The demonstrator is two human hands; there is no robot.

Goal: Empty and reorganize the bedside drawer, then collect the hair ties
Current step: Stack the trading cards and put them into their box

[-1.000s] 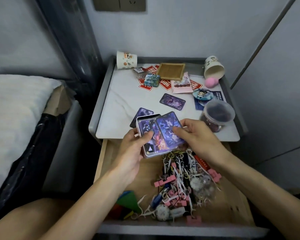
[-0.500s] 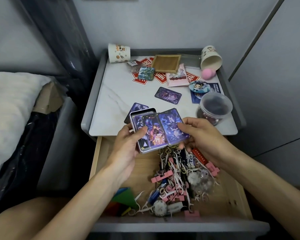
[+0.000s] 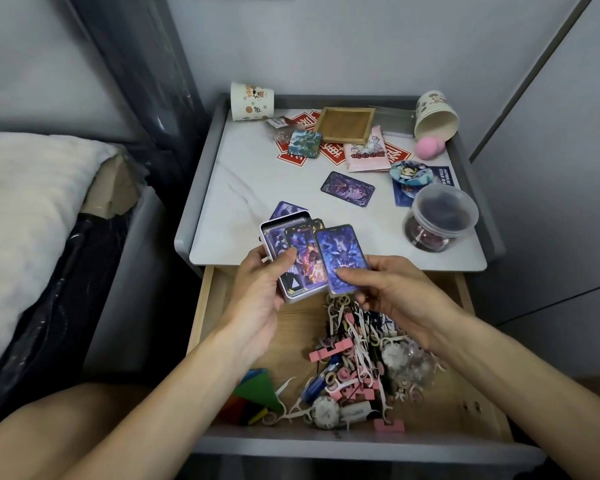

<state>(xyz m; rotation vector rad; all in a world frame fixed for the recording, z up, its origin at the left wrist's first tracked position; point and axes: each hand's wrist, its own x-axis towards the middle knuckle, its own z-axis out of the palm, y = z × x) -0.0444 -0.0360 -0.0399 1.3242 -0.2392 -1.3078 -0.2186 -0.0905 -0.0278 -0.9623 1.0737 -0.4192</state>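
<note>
**Hands.** Both forearms reach forward over the drawer, and both hands sit above its rear edge.
- The left hand grips a tin from below. Its thumb lies across the cards stacked inside, and its fingers are curled under the tin's left side.
- The right hand pinches one card by its near end. The thumb is on the printed face and the fingers are beneath.
- The card is tilted and overlaps the tin's right edge.

**Task items.**
- The drawer is pulled fully open. It has a bare wooden floor and a grey front.
- The hair ties are small pale and pink loops. They lie in the drawer's right half, tangled in a pile with white picks and pink clips.
- How many ties there are cannot be told.
- Coloured blocks lie at the drawer's front left.
- The tin is open, rectangular and pale-rimmed, and holds purple picture cards.

**Behind the drawer.** The bench carries:
- a loose card;
- a lidded clear jar;
- two paper cups, one of them tipped over;
- a wooden tray.

**Change from the earlier frames.**
- One second ago the card lay further across the stack in the tin. It now sits further right, with more of the stack exposed.
- The right thumb now presses the card's near end.
- The left hand's grip on the tin is unchanged.
- The drawer contents have not shifted.
</note>
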